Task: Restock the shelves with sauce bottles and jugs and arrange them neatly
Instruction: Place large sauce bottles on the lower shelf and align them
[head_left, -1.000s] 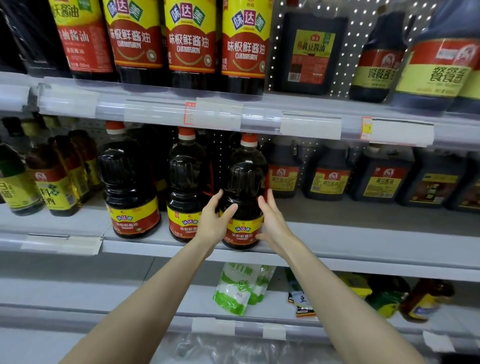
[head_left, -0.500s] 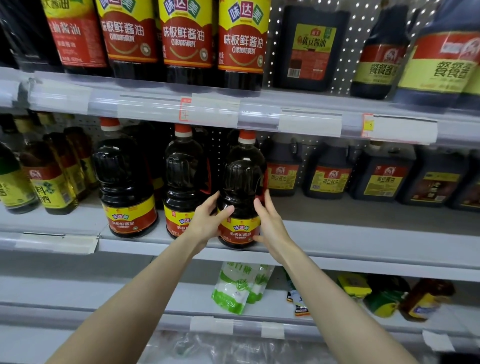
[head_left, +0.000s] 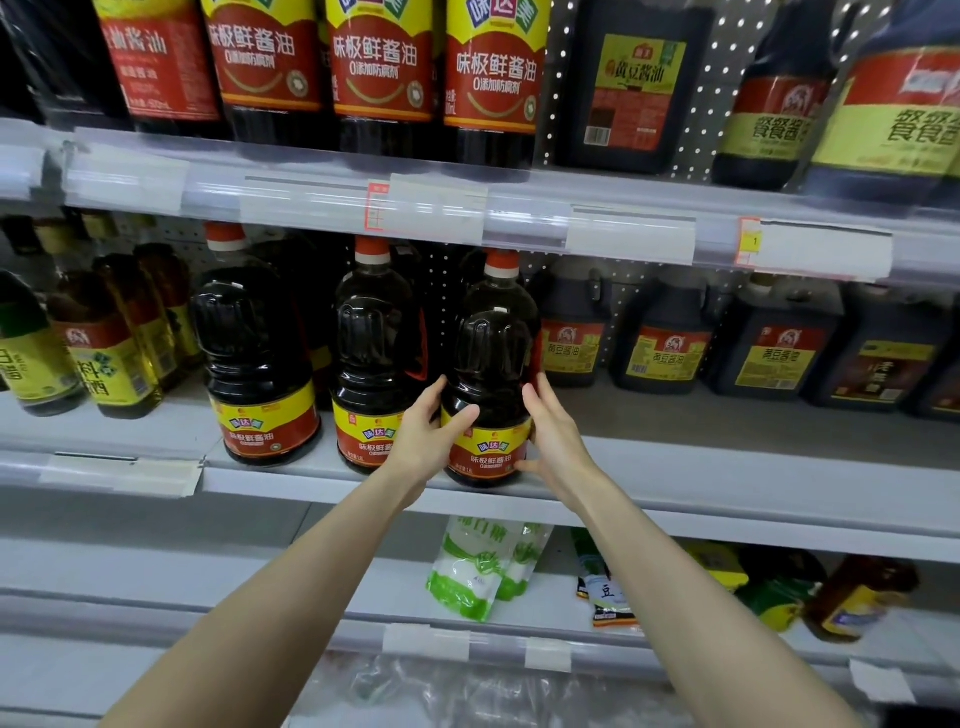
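On the middle shelf (head_left: 727, 467), three alike bottles are seen in a row at the front edge. The first matching bottle (head_left: 254, 358) is stood well to the left of the handled one, and the second matching bottle (head_left: 376, 358) just beside it on the left. The soy sauce bottle (head_left: 491, 364) being handled is the rightmost of the three. It is upright on the shelf, dark and glossy, with moulded shoulders, an orange-red cap with a white band, and a red and yellow label low on its body.

The left hand (head_left: 426, 434) is set against the left side of that bottle. Its thumb is curled across the front above the label, so the bottle is gripped. The right hand (head_left: 553, 431) is pressed flat to the bottle's right side, its fingers held nearly straight and pointing upward, with the thumb touching the bottle's lower edge. Further right of the bottle and set back, square dark jugs (head_left: 571, 332) with yellow and red labels are lined up.
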